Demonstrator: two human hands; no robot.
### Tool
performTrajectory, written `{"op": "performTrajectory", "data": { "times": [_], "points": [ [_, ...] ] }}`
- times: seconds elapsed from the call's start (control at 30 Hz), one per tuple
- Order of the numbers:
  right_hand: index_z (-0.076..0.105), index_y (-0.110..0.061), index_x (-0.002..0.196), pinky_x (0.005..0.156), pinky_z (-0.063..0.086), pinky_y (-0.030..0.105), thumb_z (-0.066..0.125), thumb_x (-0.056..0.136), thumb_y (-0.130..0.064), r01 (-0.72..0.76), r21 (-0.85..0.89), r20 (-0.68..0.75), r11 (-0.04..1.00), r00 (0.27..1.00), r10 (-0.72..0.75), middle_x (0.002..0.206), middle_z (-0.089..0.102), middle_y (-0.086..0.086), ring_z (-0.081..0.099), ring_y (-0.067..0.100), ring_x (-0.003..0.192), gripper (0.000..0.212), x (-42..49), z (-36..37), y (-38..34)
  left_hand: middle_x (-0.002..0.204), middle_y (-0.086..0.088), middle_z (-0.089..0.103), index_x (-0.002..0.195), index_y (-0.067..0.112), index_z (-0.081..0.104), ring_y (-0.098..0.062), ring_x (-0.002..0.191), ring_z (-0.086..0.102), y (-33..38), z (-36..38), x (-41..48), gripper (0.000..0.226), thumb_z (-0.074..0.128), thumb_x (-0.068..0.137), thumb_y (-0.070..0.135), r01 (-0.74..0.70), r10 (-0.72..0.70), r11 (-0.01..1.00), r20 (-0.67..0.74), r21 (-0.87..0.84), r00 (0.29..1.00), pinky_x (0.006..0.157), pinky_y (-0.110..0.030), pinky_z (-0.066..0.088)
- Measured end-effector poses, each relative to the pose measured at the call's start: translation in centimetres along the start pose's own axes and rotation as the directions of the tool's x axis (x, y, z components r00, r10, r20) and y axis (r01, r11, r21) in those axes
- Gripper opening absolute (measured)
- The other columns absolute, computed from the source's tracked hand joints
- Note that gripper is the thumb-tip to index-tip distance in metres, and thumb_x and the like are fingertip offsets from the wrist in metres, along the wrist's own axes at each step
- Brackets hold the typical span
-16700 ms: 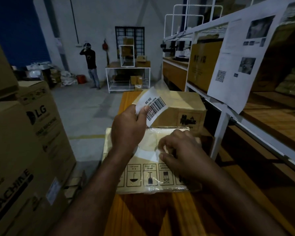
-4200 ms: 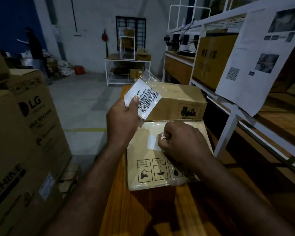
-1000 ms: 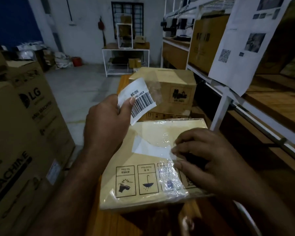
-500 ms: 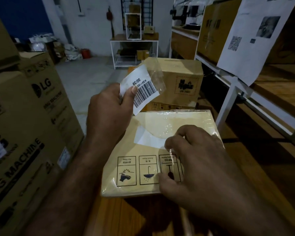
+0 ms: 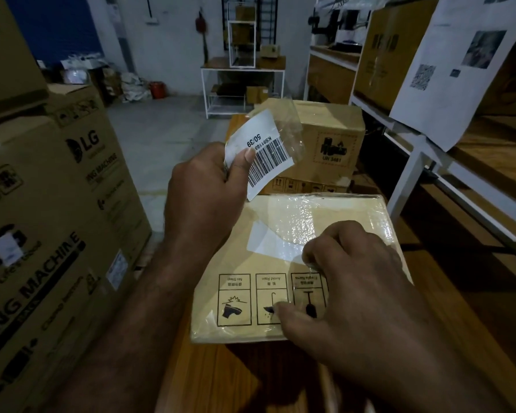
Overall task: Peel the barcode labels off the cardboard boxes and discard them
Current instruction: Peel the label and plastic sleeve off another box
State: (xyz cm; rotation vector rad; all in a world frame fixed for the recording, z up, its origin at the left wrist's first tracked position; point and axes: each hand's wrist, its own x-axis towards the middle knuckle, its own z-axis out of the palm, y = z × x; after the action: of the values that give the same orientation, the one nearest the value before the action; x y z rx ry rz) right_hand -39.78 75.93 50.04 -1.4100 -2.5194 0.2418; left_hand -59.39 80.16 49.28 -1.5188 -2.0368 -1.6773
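Observation:
A flat cardboard box point(image 5: 236, 281) wrapped in clear film lies on the wooden table point(image 5: 221, 380) in front of me. My left hand point(image 5: 203, 192) pinches a peeled white barcode label point(image 5: 262, 150) with clear tape hanging off it, raised above the box's far left corner. A white label remnant point(image 5: 268, 245) stays stuck on the box top. My right hand point(image 5: 349, 281) rests on the box, its fingertips curled at the remnant's right edge, pinching at the film there.
A second cardboard box point(image 5: 331, 138) marked UN 3481 stands just behind. Large LG washing-machine cartons point(image 5: 51, 222) are stacked at my left. White shelving point(image 5: 414, 162) with a hanging paper sheet point(image 5: 456, 64) runs along the right. A white-framed table point(image 5: 242, 84) stands farther back.
My right hand has slid back along the box and its fingertips now curl at the remnant's right edge. My left hand keeps the peeled label raised, nearly still.

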Motion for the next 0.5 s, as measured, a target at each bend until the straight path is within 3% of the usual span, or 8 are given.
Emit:
{"op": "performTrajectory", "data": {
  "times": [0.27,0.43,0.5],
  "points": [
    [0.048,-0.043,0.111,0.096,0.043,0.048,0.033,0.067,-0.067,0.017,-0.039,-0.067,0.999,0.998,-0.019,0.111,0.041,-0.016,0.041,0.009,0.104,0.053,-0.2,1.1,-0.3,0.088,0.002,0.075,0.099,0.015,0.069,-0.005,0.070,0.070,0.3,-0.2,-0.3,0.037,0.052,0.099,0.048,-0.043,0.044,0.999,-0.026,0.033,0.999,0.053,-0.028,0.057],
    [0.058,-0.033,0.101,0.073,0.050,0.040,0.058,0.072,-0.046,0.069,-0.129,-0.201,0.989,0.975,-0.094,0.097,0.054,-0.007,0.050,0.015,0.086,0.031,0.2,2.4,0.0,0.084,0.002,0.074,0.093,0.013,0.067,-0.008,0.068,0.069,0.3,-0.2,-0.3,0.039,0.051,0.099,0.048,-0.078,0.081,0.994,-0.042,0.073,0.996,0.051,-0.034,0.057],
    [0.062,-0.028,0.099,0.071,0.050,0.042,0.068,0.074,-0.032,0.122,-0.190,-0.261,0.974,0.950,-0.170,0.095,0.058,-0.004,0.052,0.019,0.084,0.025,0.5,3.0,0.7,0.083,0.001,0.074,0.093,0.014,0.067,-0.007,0.068,0.069,0.3,-0.3,-0.4,0.039,0.051,0.100,0.048,-0.092,0.095,0.992,-0.042,0.082,0.995,0.050,-0.035,0.056]
  ]
}}
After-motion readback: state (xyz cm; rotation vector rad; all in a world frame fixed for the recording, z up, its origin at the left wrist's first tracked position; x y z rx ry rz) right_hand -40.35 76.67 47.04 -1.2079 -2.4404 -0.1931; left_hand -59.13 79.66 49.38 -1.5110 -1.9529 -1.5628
